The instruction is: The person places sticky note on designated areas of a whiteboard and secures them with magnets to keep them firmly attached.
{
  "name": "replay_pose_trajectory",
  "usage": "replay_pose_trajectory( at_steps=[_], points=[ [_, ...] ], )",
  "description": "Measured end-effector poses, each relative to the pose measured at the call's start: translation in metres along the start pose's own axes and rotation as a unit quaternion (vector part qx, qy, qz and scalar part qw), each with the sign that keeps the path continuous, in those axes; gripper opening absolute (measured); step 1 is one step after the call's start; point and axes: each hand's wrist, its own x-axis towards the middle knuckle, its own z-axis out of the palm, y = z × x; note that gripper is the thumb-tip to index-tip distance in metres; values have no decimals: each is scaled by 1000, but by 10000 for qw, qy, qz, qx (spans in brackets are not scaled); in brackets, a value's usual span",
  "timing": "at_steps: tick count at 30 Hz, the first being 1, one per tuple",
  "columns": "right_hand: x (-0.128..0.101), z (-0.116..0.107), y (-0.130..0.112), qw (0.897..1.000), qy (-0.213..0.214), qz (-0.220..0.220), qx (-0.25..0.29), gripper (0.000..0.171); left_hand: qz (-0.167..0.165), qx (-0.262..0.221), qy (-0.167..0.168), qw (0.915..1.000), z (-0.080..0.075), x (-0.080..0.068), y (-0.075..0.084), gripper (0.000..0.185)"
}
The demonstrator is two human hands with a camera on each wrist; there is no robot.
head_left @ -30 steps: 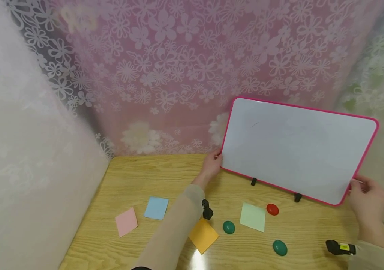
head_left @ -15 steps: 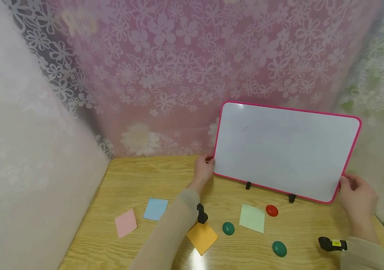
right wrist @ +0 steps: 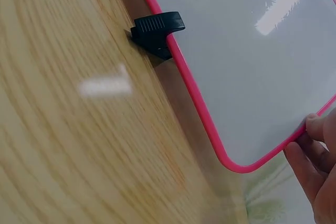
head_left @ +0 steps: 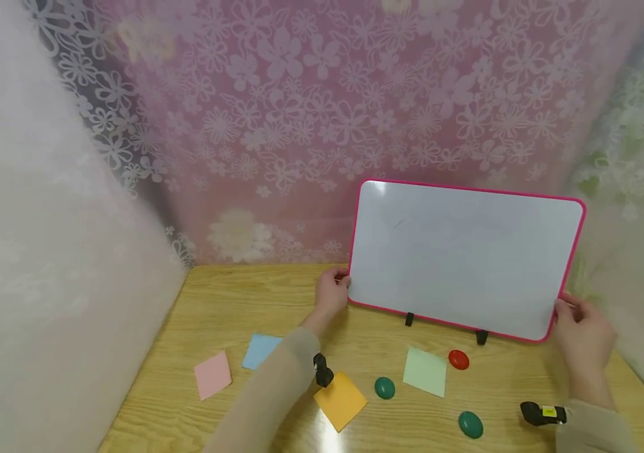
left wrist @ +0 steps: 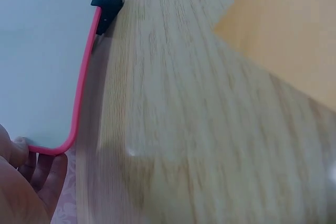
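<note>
Four paper squares (head_left: 425,372) and three glossy discs (head_left: 459,360) lie before the whiteboard (head_left: 463,261) pinched by left fingers (left wrist: 52,178) and right fingers (right wrist: 303,167).

We held both arms (head_left: 262,399) forward and well apart, our left hand (head_left: 330,296) and right hand (head_left: 588,333) pinching between thumbs (right wrist: 317,128) and fingers (right wrist: 303,169).

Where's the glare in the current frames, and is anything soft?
Head: glare at upper-left corner of the whiteboard and on the table at bottom edge, below the orange note; left wrist: small glints on the table, orange note looks soft; right wrist: bright streak on the whiteboard, fainter one on the table.
</note>
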Motion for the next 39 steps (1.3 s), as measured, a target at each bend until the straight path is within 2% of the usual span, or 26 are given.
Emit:
replay_pose_trajectory(
  at_steps=[6,18,33,39],
  points=[
    [-4,7,-8,9999,10,-97,-28,43,48,47,74,10000,-8,-2,-7,16],
    [-4,25,-15,9986,-177,-471,-167,42,-158,-145,325,9992,-27,-12,-19,16],
    [-5,44,-32,9978,-393,-512,-175,45,-183,-414,600,9972,-48,-20,-31,15],
    [-5,50,-40,9978,-409,-500,-163,45,-124,-361,646,9972,-56,-21,-38,16]
  ],
)
